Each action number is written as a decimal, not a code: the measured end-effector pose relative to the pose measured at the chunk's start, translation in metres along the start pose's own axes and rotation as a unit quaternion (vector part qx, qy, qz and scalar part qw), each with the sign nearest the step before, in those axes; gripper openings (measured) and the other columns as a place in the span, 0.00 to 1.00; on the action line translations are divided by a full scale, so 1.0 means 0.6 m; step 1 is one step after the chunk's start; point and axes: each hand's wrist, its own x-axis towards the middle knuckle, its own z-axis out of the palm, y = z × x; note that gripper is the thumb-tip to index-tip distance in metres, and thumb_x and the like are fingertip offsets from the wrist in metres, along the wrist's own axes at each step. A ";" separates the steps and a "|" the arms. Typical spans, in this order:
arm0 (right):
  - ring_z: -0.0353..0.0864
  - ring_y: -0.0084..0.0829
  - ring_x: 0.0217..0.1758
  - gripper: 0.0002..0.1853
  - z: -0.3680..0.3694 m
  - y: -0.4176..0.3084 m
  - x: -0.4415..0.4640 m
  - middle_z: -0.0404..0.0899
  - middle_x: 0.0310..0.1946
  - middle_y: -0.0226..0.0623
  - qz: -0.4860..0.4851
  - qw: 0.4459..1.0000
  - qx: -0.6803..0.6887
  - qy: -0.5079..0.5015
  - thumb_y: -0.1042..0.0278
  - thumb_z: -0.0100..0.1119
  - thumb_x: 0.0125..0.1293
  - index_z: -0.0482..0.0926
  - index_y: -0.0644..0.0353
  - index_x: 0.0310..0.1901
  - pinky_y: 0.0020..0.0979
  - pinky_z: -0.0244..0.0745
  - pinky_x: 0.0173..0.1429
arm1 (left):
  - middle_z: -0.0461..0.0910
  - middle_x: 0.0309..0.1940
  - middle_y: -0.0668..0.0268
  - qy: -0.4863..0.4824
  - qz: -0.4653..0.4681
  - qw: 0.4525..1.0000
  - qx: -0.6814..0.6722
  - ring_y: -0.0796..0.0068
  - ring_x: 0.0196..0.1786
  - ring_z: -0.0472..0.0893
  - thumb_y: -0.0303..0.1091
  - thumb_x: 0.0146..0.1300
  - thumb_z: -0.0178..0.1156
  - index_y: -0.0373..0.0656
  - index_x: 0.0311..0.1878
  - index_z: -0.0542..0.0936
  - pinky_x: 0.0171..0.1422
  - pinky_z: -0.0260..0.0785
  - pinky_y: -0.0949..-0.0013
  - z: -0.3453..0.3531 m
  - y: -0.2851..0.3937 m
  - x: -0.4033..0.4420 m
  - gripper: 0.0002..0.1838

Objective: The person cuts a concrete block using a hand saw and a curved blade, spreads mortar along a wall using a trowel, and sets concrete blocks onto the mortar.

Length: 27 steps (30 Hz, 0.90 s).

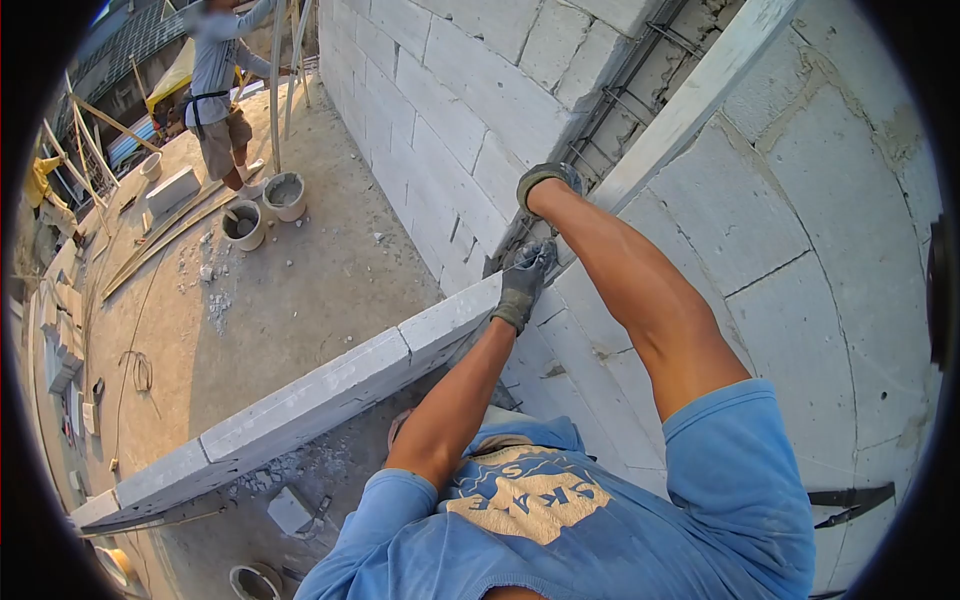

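Note:
My left hand (524,283), in a dark grey glove, is closed at the corner where the low block wall (350,375) meets the taller wall. What its fingers grip is too small to make out. Above and to the right, my right hand (550,185), also gloved, is beside the lower end of a long pale board (690,110). Its fingers are largely hidden behind the glove's back and the wall edge. Thin steel bars (610,108) run up the mortar-streaked gap between the white block walls, next to the board.
Two buckets of grey mix (243,226) (286,197) stand on the concrete floor beyond the low wall, near a person (215,90) holding poles. Long wood strips (160,240) and a white block (173,192) lie there. A block piece (291,510) and a bucket (256,582) are on the near side.

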 end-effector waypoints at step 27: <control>0.84 0.34 0.46 0.13 0.189 0.038 -0.191 0.83 0.44 0.39 -0.192 0.044 0.979 0.049 0.75 0.60 0.68 0.78 0.68 0.53 0.34 0.82 0.55 | 0.81 0.36 0.77 0.017 -0.038 0.999 0.011 0.89 0.38 0.75 0.40 0.68 0.67 0.41 0.46 0.85 0.43 0.70 0.79 0.005 0.054 -0.017 0.13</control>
